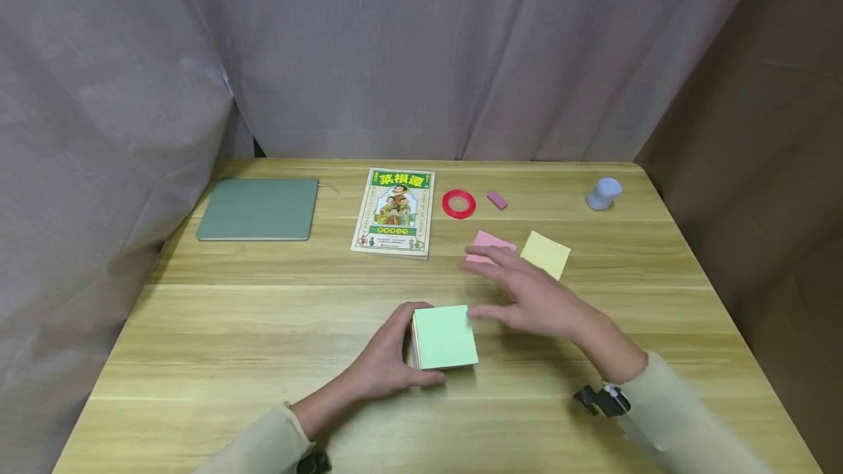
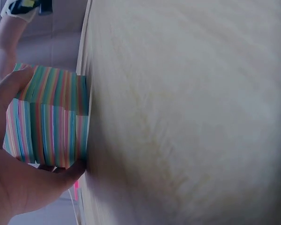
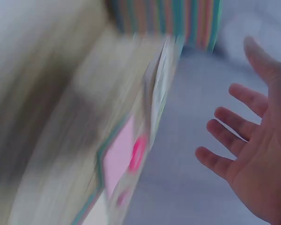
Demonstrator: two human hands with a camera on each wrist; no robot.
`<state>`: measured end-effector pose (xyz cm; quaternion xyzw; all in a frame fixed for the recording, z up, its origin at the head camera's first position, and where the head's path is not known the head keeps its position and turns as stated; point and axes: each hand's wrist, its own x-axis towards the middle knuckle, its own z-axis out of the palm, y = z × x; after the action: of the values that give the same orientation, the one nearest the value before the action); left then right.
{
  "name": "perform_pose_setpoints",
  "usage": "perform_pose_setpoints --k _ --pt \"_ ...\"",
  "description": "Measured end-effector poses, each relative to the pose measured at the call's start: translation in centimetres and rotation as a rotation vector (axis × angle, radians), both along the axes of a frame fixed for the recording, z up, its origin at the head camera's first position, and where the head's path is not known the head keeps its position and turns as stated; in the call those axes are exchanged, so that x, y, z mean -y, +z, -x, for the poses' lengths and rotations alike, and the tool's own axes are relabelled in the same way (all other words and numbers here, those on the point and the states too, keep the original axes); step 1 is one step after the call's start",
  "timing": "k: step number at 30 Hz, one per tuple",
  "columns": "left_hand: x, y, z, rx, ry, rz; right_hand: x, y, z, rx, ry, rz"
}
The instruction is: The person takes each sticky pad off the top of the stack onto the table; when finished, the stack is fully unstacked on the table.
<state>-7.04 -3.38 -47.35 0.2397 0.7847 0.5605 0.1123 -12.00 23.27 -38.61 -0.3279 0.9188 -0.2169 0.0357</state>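
My left hand (image 1: 385, 364) grips the block of sticky notes (image 1: 444, 336) near the middle of the tabletop (image 1: 230, 328): the thumb and fingers are curled round its left side, and the left wrist view shows the thumb (image 2: 11, 84) pressed against the block's striped, many-coloured edge (image 2: 49, 119) while the block sits flat on the wood. Its top sheet is pale green. My right hand (image 1: 527, 295) hovers just beyond the block's far right corner, fingers spread and relaxed, holding nothing; the right wrist view shows the open palm (image 3: 260, 154), though that picture is badly blurred. Under the fingertips lies a loose pink note (image 1: 490, 243), and just to its right a loose yellow note (image 1: 545, 254). Further back I see a book with a green and cream cover (image 1: 395, 212), a red tape roll (image 1: 459, 204), a small pink eraser (image 1: 497, 200), a pale blue rounded object (image 1: 603, 193) and a grey-green notebook (image 1: 258, 209).
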Motion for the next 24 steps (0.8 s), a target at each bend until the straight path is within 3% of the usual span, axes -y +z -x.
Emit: perform_pose_setpoints --k 5,9,20,24 --pt "0.1 0.0 0.0 0.005 -0.011 0.015 3.4 -0.1 -2.8 0.025 0.174 -0.033" --pt "0.1 0.1 0.1 0.000 -0.013 0.021 4.7 -0.8 -3.7 0.007 0.243 -0.070" --pt "0.1 0.0 0.1 -0.025 -0.009 0.012 5.2 -1.3 -3.7 -0.004 0.253 -0.076" --pt "0.1 -0.1 0.1 -0.017 -0.013 0.025 4.5 -0.8 -3.7 0.024 0.210 -0.067"
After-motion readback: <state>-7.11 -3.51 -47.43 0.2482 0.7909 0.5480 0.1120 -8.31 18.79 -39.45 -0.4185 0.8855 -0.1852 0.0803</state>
